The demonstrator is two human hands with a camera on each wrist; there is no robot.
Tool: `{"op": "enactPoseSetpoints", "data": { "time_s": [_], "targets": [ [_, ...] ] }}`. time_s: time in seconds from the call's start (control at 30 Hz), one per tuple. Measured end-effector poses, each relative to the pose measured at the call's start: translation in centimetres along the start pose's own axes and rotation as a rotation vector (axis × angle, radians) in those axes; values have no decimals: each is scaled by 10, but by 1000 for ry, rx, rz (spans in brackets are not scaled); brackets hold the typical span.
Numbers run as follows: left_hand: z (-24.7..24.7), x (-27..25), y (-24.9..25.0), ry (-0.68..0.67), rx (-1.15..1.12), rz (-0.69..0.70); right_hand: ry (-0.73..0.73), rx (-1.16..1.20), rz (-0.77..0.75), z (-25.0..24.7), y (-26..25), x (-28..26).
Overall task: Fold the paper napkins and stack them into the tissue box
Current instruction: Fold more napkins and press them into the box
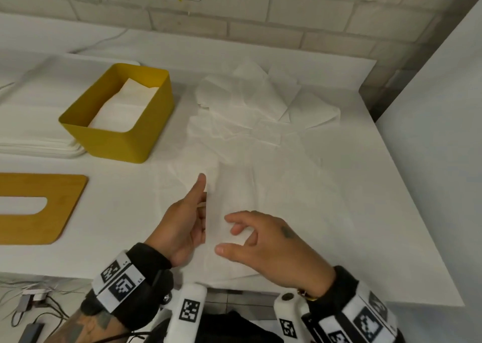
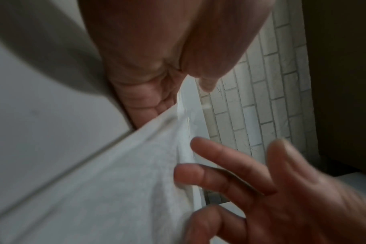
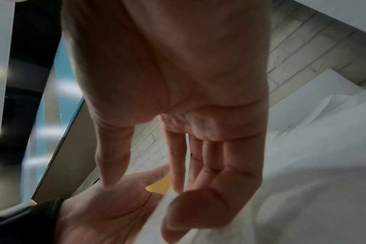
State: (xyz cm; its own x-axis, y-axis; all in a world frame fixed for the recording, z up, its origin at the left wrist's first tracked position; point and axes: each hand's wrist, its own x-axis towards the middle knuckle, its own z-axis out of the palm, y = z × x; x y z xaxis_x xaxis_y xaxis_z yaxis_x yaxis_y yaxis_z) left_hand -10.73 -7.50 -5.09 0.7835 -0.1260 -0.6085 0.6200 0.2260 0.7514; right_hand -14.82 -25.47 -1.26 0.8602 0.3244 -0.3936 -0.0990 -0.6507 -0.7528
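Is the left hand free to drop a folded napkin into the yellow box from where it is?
Probably yes: the yellow box is open-topped, its wooden lid lies aside, and bare table separates it from the left hand, which is holding the napkin.

tissue box (image 1: 122, 123) mustard yellow, napkins (image 1: 260, 102) plain white on white table (image 1: 365, 186). lid (image 1: 39, 207) tan wood. wrist bands (image 1: 120, 282) white w/ black square-code markers. wall (image 1: 260, 16) off-white brick.

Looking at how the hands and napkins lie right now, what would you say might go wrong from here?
The left hand holds up one edge of the thin white paper napkin while the open right hand hovers, so the fold may land crooked. That napkin also reaches the white table's near edge and touches the loose napkin pile, so it could slip off or drag others.
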Motion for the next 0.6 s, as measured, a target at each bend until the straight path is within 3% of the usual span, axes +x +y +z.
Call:
{"op": "enactPoseSetpoints", "data": {
  "time_s": [0.1, 0.27, 0.37, 0.5, 0.6],
  "targets": [
    [0, -1, -2, -40, 23, 39, 20, 60, 5, -15, 7, -4],
    [-6, -4, -9, -44, 21, 108, 308, 98, 102, -74, 27, 3],
    [-17, -10, -1, 14, 77, 177, 399, 55, 141, -106, 35, 21],
    [-43, -7, 2, 107, 103, 208, 320, -218, 96, -124, 32, 52],
    [-49, -5, 1, 103, 59, 191, 241, -345, 129, -124, 26, 77]
  ]
}}
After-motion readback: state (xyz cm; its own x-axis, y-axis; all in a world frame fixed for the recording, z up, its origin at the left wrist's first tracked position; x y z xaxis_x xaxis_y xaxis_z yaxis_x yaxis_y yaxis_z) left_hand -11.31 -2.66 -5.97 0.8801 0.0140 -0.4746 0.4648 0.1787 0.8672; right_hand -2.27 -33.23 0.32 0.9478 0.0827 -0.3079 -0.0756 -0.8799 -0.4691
